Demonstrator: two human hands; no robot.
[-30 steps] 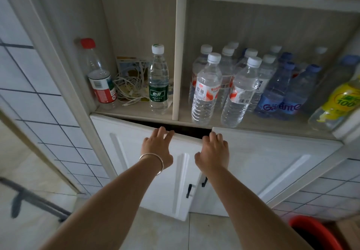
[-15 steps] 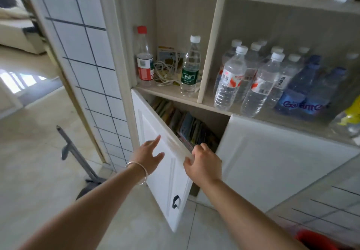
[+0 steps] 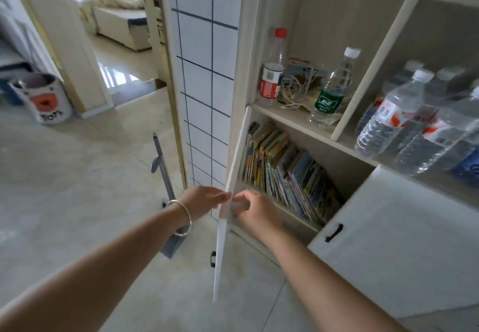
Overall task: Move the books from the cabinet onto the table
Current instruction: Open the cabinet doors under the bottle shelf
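Books (image 3: 285, 173) lean packed just behind the open door (image 3: 237, 155); likely thin and slippery, so pinch several spines together. Your left hand (image 3: 202, 202) lies flat on that door, right hand (image 3: 256, 211) grips its edge

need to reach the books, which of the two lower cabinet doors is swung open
The left door, edge-on between the left hand and right hand, baring the books; the right door covers its half.

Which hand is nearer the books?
Right. The right hand is on the inner side of the open door, just in front of the books; the left hand is on the door's outer side.
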